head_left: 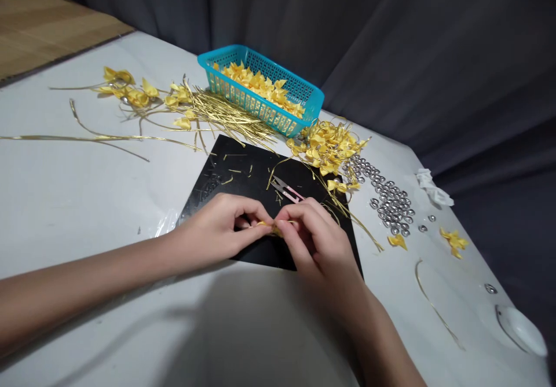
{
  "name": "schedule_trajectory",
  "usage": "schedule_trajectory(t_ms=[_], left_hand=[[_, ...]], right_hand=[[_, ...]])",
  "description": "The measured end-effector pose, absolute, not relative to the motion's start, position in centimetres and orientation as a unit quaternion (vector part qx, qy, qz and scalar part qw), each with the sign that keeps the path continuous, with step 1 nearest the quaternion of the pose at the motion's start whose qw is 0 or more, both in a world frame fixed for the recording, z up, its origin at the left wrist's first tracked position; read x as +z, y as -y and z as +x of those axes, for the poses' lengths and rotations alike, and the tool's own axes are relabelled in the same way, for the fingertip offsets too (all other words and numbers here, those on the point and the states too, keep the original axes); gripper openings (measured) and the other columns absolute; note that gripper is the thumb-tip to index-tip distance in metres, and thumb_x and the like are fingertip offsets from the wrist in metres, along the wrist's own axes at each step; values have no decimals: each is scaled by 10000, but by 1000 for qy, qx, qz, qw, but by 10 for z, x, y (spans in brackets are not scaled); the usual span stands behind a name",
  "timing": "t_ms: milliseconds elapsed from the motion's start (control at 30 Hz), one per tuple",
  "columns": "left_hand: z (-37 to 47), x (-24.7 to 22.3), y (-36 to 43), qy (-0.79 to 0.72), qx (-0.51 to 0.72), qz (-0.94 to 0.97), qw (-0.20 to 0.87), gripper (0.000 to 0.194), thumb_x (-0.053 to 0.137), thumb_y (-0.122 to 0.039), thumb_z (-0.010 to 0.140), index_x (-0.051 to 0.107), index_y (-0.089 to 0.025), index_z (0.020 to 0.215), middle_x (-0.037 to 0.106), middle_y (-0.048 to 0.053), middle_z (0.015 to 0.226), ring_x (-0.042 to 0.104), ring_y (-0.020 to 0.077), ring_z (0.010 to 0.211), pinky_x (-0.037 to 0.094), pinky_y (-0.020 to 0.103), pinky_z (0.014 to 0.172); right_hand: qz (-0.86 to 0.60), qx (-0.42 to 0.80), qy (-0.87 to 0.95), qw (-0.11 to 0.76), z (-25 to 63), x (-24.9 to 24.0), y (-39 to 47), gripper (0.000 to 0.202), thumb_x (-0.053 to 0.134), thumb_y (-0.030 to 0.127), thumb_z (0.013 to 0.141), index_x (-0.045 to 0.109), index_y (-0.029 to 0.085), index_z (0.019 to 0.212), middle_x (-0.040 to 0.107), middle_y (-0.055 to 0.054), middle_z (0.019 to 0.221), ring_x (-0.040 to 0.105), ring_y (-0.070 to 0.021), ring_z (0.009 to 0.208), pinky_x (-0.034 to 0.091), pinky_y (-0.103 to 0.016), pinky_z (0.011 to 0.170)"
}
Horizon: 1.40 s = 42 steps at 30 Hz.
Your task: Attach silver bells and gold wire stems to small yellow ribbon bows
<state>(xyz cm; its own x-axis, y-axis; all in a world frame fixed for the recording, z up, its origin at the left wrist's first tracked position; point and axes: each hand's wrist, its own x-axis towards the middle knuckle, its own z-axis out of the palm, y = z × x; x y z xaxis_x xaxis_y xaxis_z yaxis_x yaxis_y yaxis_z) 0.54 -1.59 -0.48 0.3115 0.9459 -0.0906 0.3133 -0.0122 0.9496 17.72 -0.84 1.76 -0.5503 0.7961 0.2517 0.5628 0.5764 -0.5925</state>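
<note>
My left hand [232,222] and my right hand [315,233] meet fingertip to fingertip over a black mat [264,254]. Both are pinched on a small yellow ribbon bow [276,230], which the fingers mostly cover. A bit of gold cord seems to show beside it. Just beyond the right hand, pink-handled thread snips [286,190] lie on the mat among short gold cord clippings [234,171]. A pile of yellow bows with gold cords [330,143] rests past the mat's far right corner.
A teal basket [260,100] of yellow bows stands at the back, with a bundle of gold cords [234,117] in front. Silver rings [393,204] are heaped at right, near loose bows [454,241]. A white rounded object [521,329] sits at the right edge.
</note>
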Motion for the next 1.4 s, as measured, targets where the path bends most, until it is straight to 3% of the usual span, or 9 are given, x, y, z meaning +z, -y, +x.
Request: schedule_trajectory(t_ms=[300, 567, 733, 1000, 1233, 1400], left_hand=[[4, -2, 17, -472, 277, 659, 516, 241, 533, -324, 807, 689, -141, 802, 657, 15, 690, 510, 105, 582, 369, 203, 512], [5, -1, 13, -488, 329, 557, 586, 200, 594, -332, 774, 662, -146, 796, 605, -19, 672, 490, 84, 601, 361, 176, 532], [2, -1, 10, -493, 383, 479, 617, 150, 643, -297, 737, 655, -148, 748, 581, -34, 607, 503, 86, 591, 394, 186, 566], [1, -4, 10, -477, 422, 407, 655, 137, 680, -286, 721, 673, -151, 748, 624, -19, 655, 526, 79, 616, 420, 177, 599], [5, -3, 12, -466, 436, 344, 688, 73, 696, -229, 716, 686, -159, 732, 641, -35, 648, 522, 41, 590, 427, 132, 596], [6, -3, 14, -459, 446, 318, 699, 74, 699, -225, 712, 682, -154, 729, 635, -25, 653, 537, 56, 610, 435, 148, 603]], right_hand=[[-457, 255, 811, 263, 172, 13, 3, 101, 480, 161, 846, 540, 180, 767, 506, 13, 676, 455, -96, 573, 343, -219, 524], [-512, 300, 749, 295, 174, 5, 3, 86, 501, 186, 819, 549, 171, 751, 422, 34, 582, 406, -98, 533, 318, -220, 480], [-486, 251, 775, 317, 172, 10, 6, 82, 534, 163, 812, 597, 170, 761, 399, 43, 587, 360, -77, 477, 316, -212, 449], [-395, 120, 848, 331, 173, 11, 11, 119, 537, 100, 817, 631, 159, 859, 591, -8, 672, 503, -98, 548, 381, -224, 494], [-365, 33, 879, 305, 172, 6, 13, 139, 537, 126, 836, 653, 161, 902, 650, -16, 676, 573, -105, 570, 400, -219, 502], [-379, 60, 870, 309, 171, 4, 14, 150, 532, 129, 836, 664, 170, 893, 639, -9, 654, 563, -99, 548, 415, -213, 521]])
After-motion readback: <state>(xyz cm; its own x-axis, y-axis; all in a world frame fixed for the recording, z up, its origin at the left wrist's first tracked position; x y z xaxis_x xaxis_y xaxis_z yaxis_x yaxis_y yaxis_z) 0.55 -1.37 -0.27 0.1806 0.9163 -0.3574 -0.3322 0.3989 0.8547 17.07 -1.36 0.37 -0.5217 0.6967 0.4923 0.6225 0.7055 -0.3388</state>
